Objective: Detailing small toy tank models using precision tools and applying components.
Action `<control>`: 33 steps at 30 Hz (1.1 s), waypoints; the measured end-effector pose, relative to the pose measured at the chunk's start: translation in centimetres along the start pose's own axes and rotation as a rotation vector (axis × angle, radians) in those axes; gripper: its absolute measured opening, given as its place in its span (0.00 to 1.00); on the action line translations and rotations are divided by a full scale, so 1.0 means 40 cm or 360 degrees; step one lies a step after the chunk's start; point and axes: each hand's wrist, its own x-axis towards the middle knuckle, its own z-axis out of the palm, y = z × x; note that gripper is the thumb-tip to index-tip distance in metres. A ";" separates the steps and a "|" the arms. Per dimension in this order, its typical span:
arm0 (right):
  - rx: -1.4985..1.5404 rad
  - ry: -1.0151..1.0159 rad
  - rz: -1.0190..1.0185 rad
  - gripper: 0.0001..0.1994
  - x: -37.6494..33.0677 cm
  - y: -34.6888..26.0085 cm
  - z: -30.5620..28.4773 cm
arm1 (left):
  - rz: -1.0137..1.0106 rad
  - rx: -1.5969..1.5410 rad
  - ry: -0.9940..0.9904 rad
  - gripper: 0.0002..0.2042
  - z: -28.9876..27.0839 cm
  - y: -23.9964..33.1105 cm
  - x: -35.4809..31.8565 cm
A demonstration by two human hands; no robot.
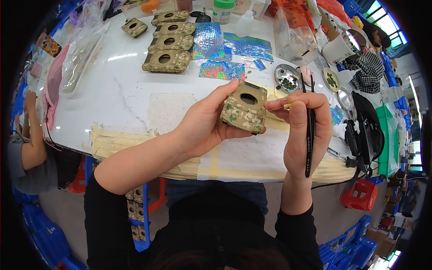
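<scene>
Well, the left hand (pixel 204 117) holds a green and brown spotty case (pixel 238 115) up over the near middle of the white table (pixel 121 81). Its thumb is on the far edge, and its other fingers bend under the case, which is tilted and has a round dark hole. The right hand (pixel 310 119) is just to the right, with its thumb and first finger pinched close on a small pale thing (pixel 288 106). I cannot tell if that pale thing touches the case. Black tweezers (pixel 309 148) sit in the same hand too, with their tips pointing to the far side. Farther away, left of the middle, four more spotty cases (pixel 153 66) lie in a row, and one lone case (pixel 135 28) is to their left. Right of the row are shiny rainbow sheets (pixel 208 38), with a green-lidded jar (pixel 222 15) beyond them. A round metal tin (pixel 282 71) with dark green bits is on the right, past the hands. Another person (pixel 29 157) is at the left.
</scene>
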 end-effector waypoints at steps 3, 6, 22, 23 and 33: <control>0.0010 0.0011 -0.0003 0.04 -0.001 0.000 0.002 | -0.0011 0.0001 -0.0004 0.25 0.001 0.002 -0.002; 0.0018 0.0011 -0.0015 0.05 0.001 0.003 0.000 | -0.0011 0.0008 -0.0006 0.25 -0.001 0.002 -0.002; -0.1581 0.0184 -0.0705 0.05 0.017 0.067 -0.115 | 0.0105 -0.0115 -0.0026 0.25 -0.009 0.014 0.001; -0.1611 0.0145 -0.0702 0.06 0.018 0.070 -0.114 | 0.0129 -0.0112 -0.0035 0.25 -0.014 0.017 0.003; -0.1285 0.0092 -0.0449 0.23 -0.031 0.055 -0.143 | 0.0219 -0.0094 -0.0047 0.25 -0.032 0.022 0.006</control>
